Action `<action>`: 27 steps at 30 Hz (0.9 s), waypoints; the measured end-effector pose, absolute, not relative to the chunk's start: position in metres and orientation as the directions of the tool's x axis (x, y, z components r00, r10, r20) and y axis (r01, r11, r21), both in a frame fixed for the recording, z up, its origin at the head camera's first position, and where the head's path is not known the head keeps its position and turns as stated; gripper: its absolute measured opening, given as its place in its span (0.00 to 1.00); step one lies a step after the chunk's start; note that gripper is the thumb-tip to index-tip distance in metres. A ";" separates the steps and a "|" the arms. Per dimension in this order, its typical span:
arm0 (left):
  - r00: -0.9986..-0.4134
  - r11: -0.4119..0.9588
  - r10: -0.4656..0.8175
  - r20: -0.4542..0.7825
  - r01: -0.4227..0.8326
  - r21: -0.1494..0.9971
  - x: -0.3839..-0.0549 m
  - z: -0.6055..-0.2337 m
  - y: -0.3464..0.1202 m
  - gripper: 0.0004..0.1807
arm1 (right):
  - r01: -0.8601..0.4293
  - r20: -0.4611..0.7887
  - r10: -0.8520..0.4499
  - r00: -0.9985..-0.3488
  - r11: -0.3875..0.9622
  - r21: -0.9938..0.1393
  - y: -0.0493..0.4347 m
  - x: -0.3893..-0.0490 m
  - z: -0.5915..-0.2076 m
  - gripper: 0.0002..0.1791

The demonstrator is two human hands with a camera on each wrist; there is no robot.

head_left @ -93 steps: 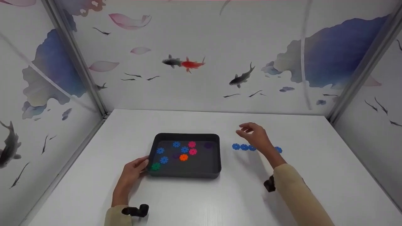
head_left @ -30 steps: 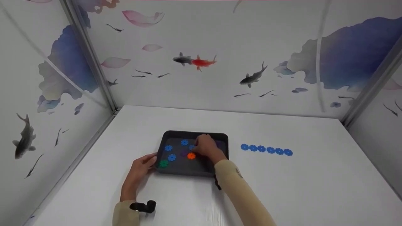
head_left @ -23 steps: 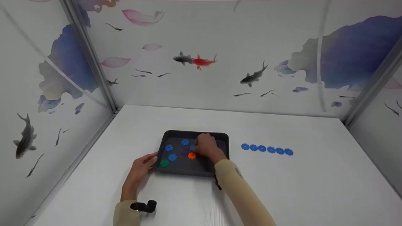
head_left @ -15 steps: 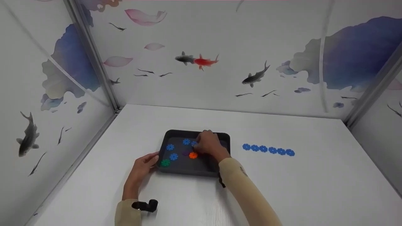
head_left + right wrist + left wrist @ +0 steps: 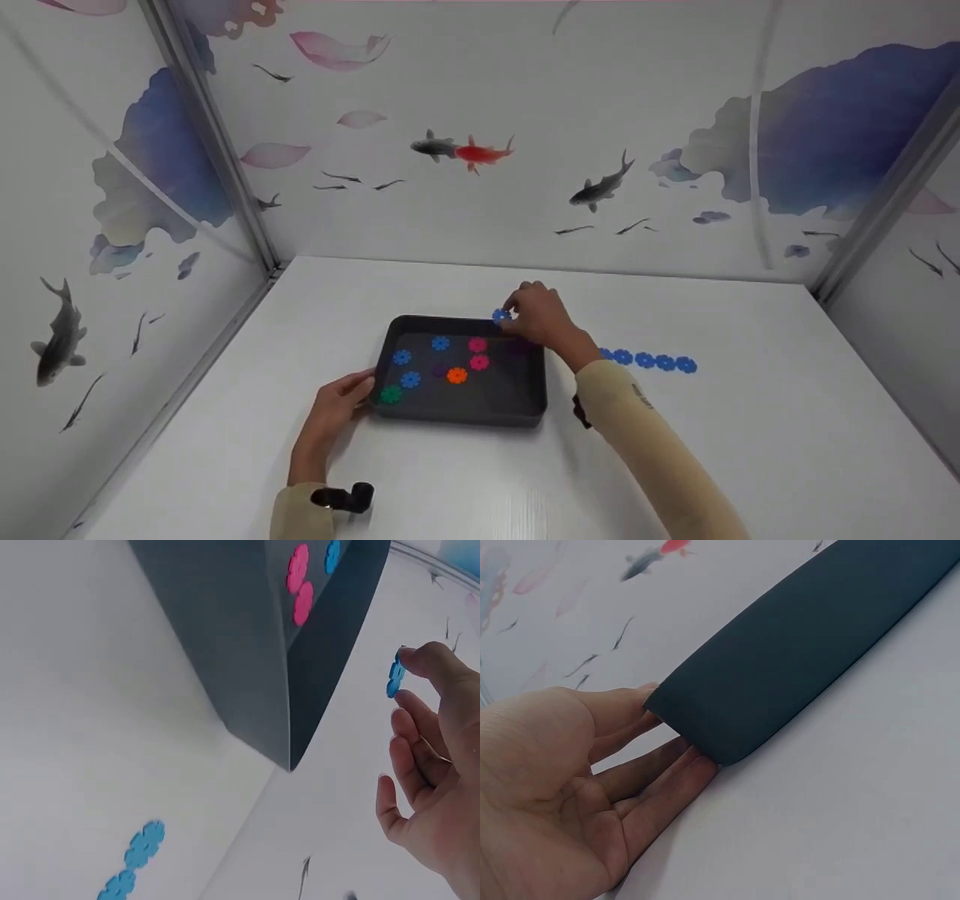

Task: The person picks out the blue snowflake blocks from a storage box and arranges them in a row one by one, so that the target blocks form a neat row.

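Observation:
Between thumb and fingertips my right hand [image 5: 541,315] pinches a small blue notched disc, a snowflake-type building piece [image 5: 500,317], above the far rim of a dark grey tray [image 5: 469,421]. In the right wrist view that blue piece [image 5: 395,675] is seen nearly edge-on, past the tray's corner. My left hand [image 5: 337,401] holds the tray's left side; the left wrist view shows the thumb at the rim and fingertips at the lower corner. Inside the tray lie several similar pieces: blue [image 5: 440,343], pink [image 5: 478,362], orange [image 5: 457,376], green [image 5: 391,394] and dark purple [image 5: 517,346].
A row of blue pieces [image 5: 645,360] lies on the white table [image 5: 465,480] right of the tray, its left end partly hidden by my right wrist. White walls [image 5: 360,202] printed with fish and petals enclose the back and sides.
Earlier, my right hand moved from the row into the tray. Since half a second ago it has risen toward the far right with a blue piece, uncovering the pink ones. The left hand stays put.

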State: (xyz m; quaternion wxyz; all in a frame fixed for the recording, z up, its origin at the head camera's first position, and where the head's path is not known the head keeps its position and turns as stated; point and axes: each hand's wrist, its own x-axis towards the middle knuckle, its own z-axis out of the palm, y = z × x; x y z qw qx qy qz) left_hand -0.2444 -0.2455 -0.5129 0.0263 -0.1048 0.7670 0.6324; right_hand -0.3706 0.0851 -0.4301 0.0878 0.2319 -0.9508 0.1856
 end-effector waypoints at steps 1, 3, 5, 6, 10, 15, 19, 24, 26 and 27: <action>-0.977 0.181 -0.128 -0.169 -0.191 0.965 -0.244 -0.513 -0.246 0.23 | -0.475 0.265 -0.404 -0.876 0.817 -0.325 0.093 -0.371 -0.429 0.17; -0.979 0.192 -0.130 -0.158 -0.181 0.964 -0.244 -0.513 -0.245 0.23 | -0.478 0.289 -0.391 -0.874 0.799 -0.366 0.109 -0.370 -0.429 0.17; -0.980 0.201 -0.131 -0.153 -0.177 0.963 -0.244 -0.514 -0.245 0.22 | -0.476 0.304 -0.376 -0.875 0.780 -0.406 0.126 -0.366 -0.428 0.16; -0.979 0.204 -0.134 -0.156 -0.181 0.962 -0.245 -0.514 -0.245 0.22 | -0.477 0.314 -0.369 -0.875 0.773 -0.418 0.135 -0.365 -0.429 0.16; -0.978 0.206 -0.134 -0.158 -0.183 0.961 -0.245 -0.514 -0.246 0.22 | -0.464 0.338 -0.339 -0.878 0.775 -0.428 0.168 -0.355 -0.426 0.15; -0.978 0.203 -0.130 -0.164 -0.188 0.961 -0.244 -0.514 -0.247 0.23 | -0.429 0.352 -0.292 -0.889 0.800 -0.420 0.208 -0.344 -0.424 0.15; -0.977 0.186 -0.126 -0.169 -0.191 0.964 -0.244 -0.514 -0.247 0.22 | -0.410 0.378 -0.249 -0.892 0.799 -0.440 0.237 -0.337 -0.426 0.15; -0.978 0.184 -0.127 -0.168 -0.190 0.964 -0.244 -0.513 -0.247 0.22 | -0.382 0.399 -0.196 -0.896 0.799 -0.464 0.272 -0.331 -0.433 0.14; -0.977 0.188 -0.130 -0.168 -0.191 0.963 -0.243 -0.513 -0.247 0.22 | -0.361 0.389 -0.183 -0.903 0.814 -0.454 0.286 -0.327 -0.438 0.15; -0.978 0.196 -0.130 -0.165 -0.188 0.962 -0.243 -0.514 -0.246 0.23 | -0.348 0.382 -0.177 -0.907 0.825 -0.445 0.293 -0.325 -0.440 0.15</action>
